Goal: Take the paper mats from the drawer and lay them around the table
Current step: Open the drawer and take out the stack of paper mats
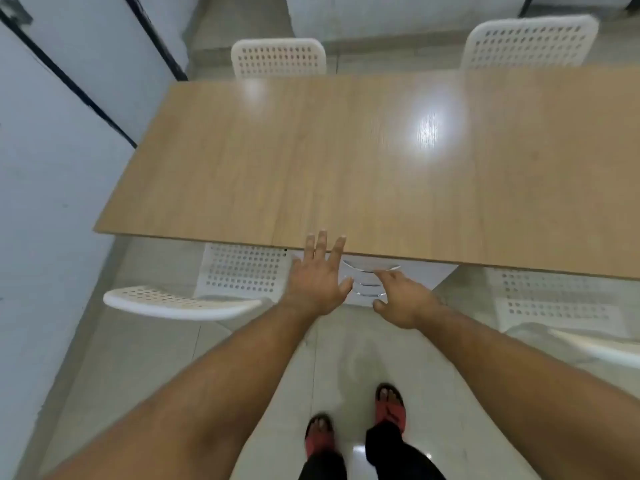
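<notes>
Pretty sure we're at the open-the-drawer step; left hand [317,278] spread flat at the table [346,161] edge, holding nothing; right hand [398,299] half-curled by the drawer [415,271] handles at 6 o'clock; mats not visible, presumably inside; next up: hook a handle, pull.

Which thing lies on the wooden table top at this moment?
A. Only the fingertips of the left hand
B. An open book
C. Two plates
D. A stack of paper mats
A: the left hand rests its fingertips on the near edge of the table, which carries nothing else.
</notes>
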`<state>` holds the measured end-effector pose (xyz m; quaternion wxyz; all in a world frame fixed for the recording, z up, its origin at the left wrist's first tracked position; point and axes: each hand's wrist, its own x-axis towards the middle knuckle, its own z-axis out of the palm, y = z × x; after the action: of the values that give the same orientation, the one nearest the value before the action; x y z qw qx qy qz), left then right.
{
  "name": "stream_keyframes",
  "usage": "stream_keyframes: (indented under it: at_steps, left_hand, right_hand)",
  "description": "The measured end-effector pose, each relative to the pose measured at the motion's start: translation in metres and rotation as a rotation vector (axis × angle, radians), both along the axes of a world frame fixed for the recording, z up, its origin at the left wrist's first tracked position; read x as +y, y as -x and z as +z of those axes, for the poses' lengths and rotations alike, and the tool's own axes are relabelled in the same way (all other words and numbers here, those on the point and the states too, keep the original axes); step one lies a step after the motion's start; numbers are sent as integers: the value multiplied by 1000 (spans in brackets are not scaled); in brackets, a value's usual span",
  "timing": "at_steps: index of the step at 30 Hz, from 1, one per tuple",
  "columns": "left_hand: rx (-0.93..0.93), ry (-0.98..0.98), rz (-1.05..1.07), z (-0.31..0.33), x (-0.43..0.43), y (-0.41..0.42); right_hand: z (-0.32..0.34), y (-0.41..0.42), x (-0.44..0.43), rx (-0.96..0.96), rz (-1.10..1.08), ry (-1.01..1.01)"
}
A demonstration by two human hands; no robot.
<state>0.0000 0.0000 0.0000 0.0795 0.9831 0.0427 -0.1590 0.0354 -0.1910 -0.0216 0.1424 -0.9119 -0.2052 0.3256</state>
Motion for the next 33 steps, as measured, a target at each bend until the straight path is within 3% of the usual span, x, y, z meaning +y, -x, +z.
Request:
stream_keyframes:
  at_steps: [6,13,19,26,33]
  left_hand:
    - [101,-59,1,-45,5,-17]
    - [19,3,17,-74,11,-6]
    - [-12,44,25,-77,10,-7]
    - [29,4,16,-74,14,22]
    - [135,33,-27,-68,17,70]
  right_hand:
    - [-39,-17,22,54,-21,81]
    - [-80,-13,39,26,-54,174]
    - [-82,-8,48,-11,-150,191]
    - [-62,37,46,-25,-77,222]
    - [-34,92,45,-448,-162,-27]
